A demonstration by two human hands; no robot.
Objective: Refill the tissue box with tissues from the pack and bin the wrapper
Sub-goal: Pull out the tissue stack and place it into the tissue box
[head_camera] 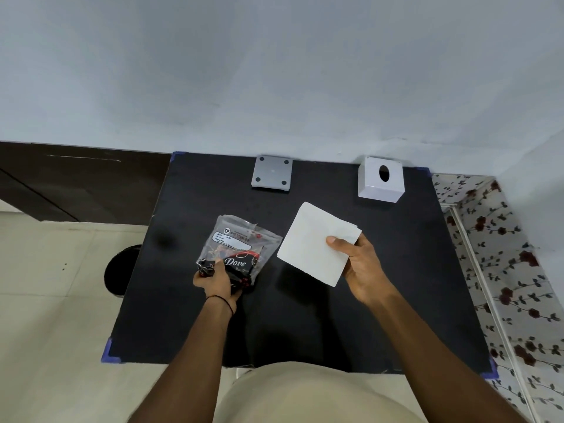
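**Operator:** Two items are in my hands. The right hand [361,264] is closed on a stack of white tissues [316,244], thumb on top, near the stack's right edge. The left hand [218,280] is closed on the lower end of the clear wrapper [241,248], which looks emptied. Both are held above the tabletop [412,270], on my side of the tissue box [381,180].

**Reviewer:** Where is the box, and how is it oriented?

**Operator:** At the far edge of the tabletop, against the wall, beyond and slightly right of the stack. Its oval slot faces up. A grey square plate [271,172] lies to the box's left.

**Reviewer:** State the failure risks.

**Operator:** First, the stack is pinched at one side only; I judge the unsupported sheets could fan out or slide off during transfer. Second, the slot is far narrower than the stack, so forcing it in would crumple the tissues. The box probably opens another way, which I cannot confirm from this view. Third, the box looks light and may skid against the wall under a one-handed push. Fourth, the wrapper occupies the hand needed to steady it. A dark round object [122,270] stands on the floor, far left of the box; likely the bin.
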